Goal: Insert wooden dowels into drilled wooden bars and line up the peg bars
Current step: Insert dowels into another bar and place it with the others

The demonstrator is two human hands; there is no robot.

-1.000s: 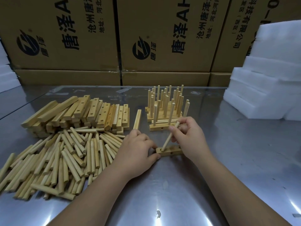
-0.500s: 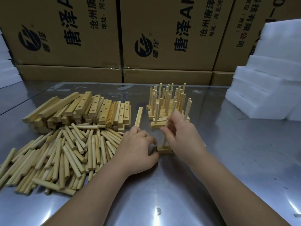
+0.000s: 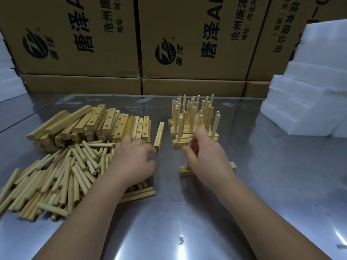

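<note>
Dowel point(image 3: 190, 147) now stands upright in the left end of the bar point(image 3: 185, 170), where a second ago I had it leaning at a slant over the hole; my right hand point(image 3: 208, 158) pinches it near the top, fingers and thumb curled round it, so I judge it seated or nearly so. My left hand point(image 3: 133, 162) has left the bar's left end, which it was steadying, and sits left of the bar over the dowel pile point(image 3: 62, 177); its fingers curl downward, but whether they hold anything I cannot tell. The bar lies flat on the worktop point(image 3: 187, 222), its middle hidden under my right hand; just behind the bar stand the finished peg bars point(image 3: 193, 124); left of the bar, past a lone bar point(image 3: 159, 136), is the bar stack point(image 3: 90, 124). I read this as one hole filled and the next dowel being fetched; with the bar unbraced, a hard push could tip it.
</note>
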